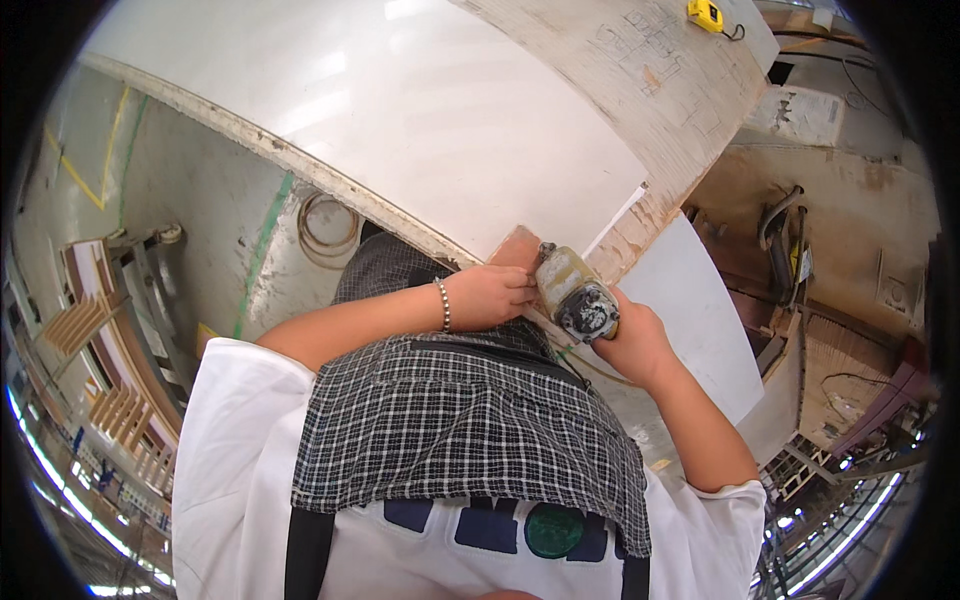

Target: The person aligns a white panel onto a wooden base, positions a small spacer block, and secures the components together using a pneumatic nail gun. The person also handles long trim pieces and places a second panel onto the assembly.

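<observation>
A worn, drill-like power tool point(575, 290) with a yellowish body and a black, paint-spotted rear cap is gripped in my right hand point(637, 338). Its front end points at the near corner of a large white sheet point(430, 120). My left hand point(490, 296), wearing a beaded bracelet, has its fingers curled at a small reddish-brown wooden block point(516, 248) on the corner, right beside the tool's front. The left thumb and whatever lies under the fingers are hidden. The spot where the tool meets the work cannot be made out.
A worn wooden board point(640, 80) borders the sheet, with a yellow tape measure point(705, 15) on its far end. A coiled hose or cable point(327, 230) lies on the floor at left. Slatted wooden pieces point(120, 400) stand further left. Dark bent pipes point(785, 240) rise at right.
</observation>
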Demonstrator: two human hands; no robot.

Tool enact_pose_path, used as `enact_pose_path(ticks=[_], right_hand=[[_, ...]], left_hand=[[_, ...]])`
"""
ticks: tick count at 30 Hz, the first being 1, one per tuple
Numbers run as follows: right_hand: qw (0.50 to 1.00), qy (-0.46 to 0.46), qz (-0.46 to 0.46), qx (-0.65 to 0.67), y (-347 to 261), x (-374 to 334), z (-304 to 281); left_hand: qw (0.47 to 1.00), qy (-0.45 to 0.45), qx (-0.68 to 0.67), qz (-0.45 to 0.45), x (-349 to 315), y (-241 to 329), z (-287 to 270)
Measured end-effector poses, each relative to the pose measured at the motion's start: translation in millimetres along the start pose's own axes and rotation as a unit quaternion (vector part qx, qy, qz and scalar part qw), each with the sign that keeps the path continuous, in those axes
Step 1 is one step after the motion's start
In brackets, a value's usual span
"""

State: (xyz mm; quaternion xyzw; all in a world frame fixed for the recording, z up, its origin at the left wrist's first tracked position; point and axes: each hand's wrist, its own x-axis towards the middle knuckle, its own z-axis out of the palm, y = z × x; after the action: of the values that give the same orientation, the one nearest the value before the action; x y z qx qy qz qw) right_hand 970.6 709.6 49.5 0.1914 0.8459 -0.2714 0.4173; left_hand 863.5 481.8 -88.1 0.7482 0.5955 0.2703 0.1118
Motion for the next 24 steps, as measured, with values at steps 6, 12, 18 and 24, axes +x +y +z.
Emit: enact_pose_path(ticks=[6, 12, 18, 24], right_hand=[[0.972, 0.126, -0.022, 0.198, 19, -22, -4], [0.901, 0.211, 0.060, 0.375, 47, -46, 9], [0.824, 0.282, 0.135, 0.473, 68, -47, 27], [0.811, 0.290, 0.097, 0.498, 80, -45, 40]], left_hand=[[0.993, -0.101, -0.048, -0.042, 19, -7, -19], [0.977, 0.023, 0.026, -0.210, 29, -8, -39], [0.997, -0.040, -0.043, 0.054, 36, 3, -43], [0.994, -0.052, -0.051, -0.080, 12, -8, -68]])
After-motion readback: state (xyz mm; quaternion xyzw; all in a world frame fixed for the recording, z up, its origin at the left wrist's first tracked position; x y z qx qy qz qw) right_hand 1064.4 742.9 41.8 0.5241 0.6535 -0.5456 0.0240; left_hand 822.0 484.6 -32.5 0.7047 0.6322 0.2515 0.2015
